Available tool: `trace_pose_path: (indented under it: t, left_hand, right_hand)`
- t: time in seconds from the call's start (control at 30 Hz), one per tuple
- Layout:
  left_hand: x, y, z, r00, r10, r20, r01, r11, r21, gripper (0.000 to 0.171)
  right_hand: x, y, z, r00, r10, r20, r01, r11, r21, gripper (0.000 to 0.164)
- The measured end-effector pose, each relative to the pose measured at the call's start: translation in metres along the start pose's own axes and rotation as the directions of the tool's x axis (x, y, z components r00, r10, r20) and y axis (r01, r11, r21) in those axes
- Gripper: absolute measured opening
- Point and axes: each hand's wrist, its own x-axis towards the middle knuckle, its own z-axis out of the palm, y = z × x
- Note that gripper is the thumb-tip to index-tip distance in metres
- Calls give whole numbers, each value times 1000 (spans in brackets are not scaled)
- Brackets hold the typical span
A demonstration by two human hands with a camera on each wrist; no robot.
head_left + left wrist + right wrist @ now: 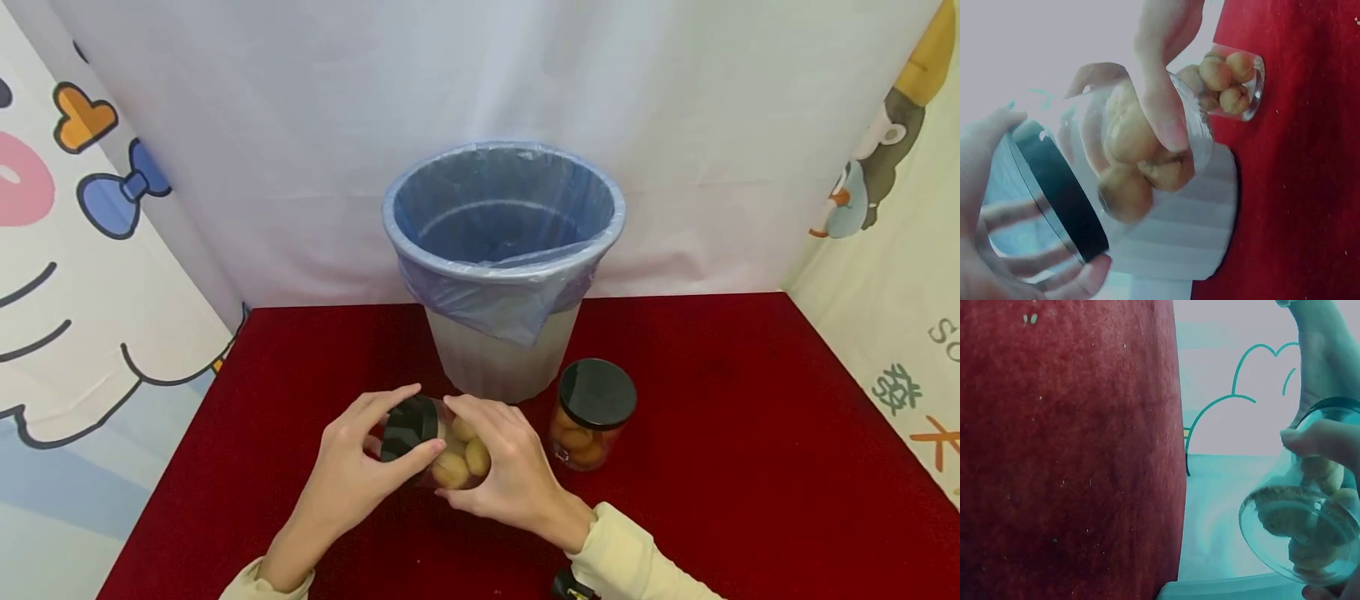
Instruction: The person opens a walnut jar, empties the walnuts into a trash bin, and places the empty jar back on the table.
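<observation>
Both hands hold a clear jar (427, 481) of walnuts (451, 472), tilted on its side with its black lid (408, 428) toward the left. My left hand (347, 468) grips the lid, thumb on the near side and fingers round the far side. My right hand (517, 463) wraps the jar's body near its base, with the thumb pressed along the clear wall in the left wrist view. The right wrist view shows the jar's round bottom (1260, 540) with walnuts behind it. The lid still covers the jar's mouth.
A second walnut jar (588, 433) with a black lid stands upright right of my right hand. Behind the hands is a white bin (491, 358) lined with a bluish plastic bag (510, 312). Red cloth (720, 467) covers the table; white curtain (315, 167) hangs behind.
</observation>
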Motion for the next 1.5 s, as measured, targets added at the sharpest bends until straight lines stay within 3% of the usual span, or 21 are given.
trace_pose_path:
  t: [0.13,0.23,0.37,0.47,0.67,0.97,1.33,1.5]
  left_hand:
    - [0,4,-2,995,-97,20,96,995,38,56]
    - [0,6,-6,992,-106,73,103,994,46,59]
    - [2,5,-17,985,9,175,-5,1000,-27,66]
    - [3,5,-28,959,110,261,-97,993,-63,69]
    - [6,6,-36,914,192,358,-173,981,-85,68]
    - [6,3,-36,885,271,379,-239,962,-129,73]
    - [4,-3,-35,884,342,318,-313,939,-141,68]
    - [4,-4,-33,900,326,290,-304,945,-120,67]
  right_hand:
    - [-1,-1,1,1000,2,0,-2,1000,-7,95]
    - [-2,-2,-1,1000,8,5,-8,1000,9,95]
    - [-2,-1,-3,999,19,26,-20,998,51,95]
    - [-2,0,-5,998,31,50,-35,996,84,95]
    - [-2,2,-6,997,41,62,-48,991,126,96]
    - [-2,2,-6,997,35,67,-46,985,164,96]
    - [-1,0,-6,997,24,78,-37,985,166,95]
    - [-1,-1,-6,997,14,72,-25,988,153,95]
